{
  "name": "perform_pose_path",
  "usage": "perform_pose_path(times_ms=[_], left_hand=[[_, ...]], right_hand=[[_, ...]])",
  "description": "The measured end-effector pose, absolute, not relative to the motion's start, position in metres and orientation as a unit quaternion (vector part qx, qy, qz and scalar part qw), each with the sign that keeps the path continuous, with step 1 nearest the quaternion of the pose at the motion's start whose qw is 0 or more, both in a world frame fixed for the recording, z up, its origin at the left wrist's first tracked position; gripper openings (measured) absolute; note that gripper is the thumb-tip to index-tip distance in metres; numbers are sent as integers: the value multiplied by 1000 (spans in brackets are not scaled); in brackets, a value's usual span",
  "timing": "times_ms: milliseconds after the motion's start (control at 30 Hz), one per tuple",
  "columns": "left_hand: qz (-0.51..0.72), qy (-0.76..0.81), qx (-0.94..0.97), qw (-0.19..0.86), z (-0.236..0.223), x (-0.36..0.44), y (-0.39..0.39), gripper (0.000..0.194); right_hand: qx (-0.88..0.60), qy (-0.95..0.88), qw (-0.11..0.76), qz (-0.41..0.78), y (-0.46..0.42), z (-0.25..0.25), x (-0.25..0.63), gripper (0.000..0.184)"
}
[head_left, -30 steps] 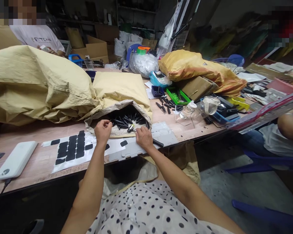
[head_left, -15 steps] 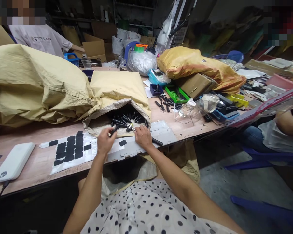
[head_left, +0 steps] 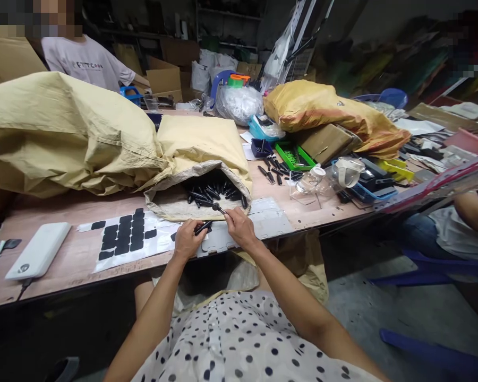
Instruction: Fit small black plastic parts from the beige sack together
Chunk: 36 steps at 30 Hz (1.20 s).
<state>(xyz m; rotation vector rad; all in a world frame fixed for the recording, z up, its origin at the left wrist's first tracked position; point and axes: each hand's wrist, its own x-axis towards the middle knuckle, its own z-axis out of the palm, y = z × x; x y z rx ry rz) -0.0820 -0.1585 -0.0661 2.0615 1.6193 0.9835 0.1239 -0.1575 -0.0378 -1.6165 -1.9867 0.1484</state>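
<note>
My left hand [head_left: 188,240] is closed round a black, pen-shaped part [head_left: 203,228] at the table's front edge. My right hand [head_left: 240,227] grips a small hammer [head_left: 222,210] by its handle; a thin metal shaft and dark round head show ahead of the fingers. The hammer head is raised in front of the mouth of a cream sack [head_left: 201,139]. Inside that sack lie several black pen-shaped parts [head_left: 213,192]. Left of my left hand is a white sheet [head_left: 159,245] bearing rows of black rounded stickers [head_left: 124,233]. A grey flat board [head_left: 269,217] lies under my right hand.
A white power bank [head_left: 40,249] with a cable sits at the left. Another large sack [head_left: 67,138] fills the back left. A green tray [head_left: 295,156], a clear jar [head_left: 310,179] and a blue basket [head_left: 368,193] stand to the right. Two other people are nearby.
My left hand has moved slightly right and down with the black part. The hammer has turned in my right hand: its yellow face no longer shows. The whole view has shifted a little.
</note>
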Motion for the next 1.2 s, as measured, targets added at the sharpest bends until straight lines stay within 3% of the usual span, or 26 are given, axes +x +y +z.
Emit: perform_pose_path(times_ms=[300, 533, 733, 1067, 1200], left_hand=[[359, 570, 712, 197, -67, -81, -158, 13], [347, 577, 709, 207, -66, -80, -157, 14], [343, 586, 702, 213, -63, -79, -159, 13], [342, 593, 697, 213, -61, -77, -159, 13], [334, 598, 701, 200, -61, -76, -160, 10]], right_hand=[[-562, -744, 345, 108, -183, -43, 114, 32], [-584, -762, 268, 73, -185, -39, 108, 31], [-560, -769, 298, 76, -188, -32, 102, 34], [-580, -767, 266, 68, -174, -34, 104, 33], [-616, -761, 202, 8, -149, -31, 119, 30]])
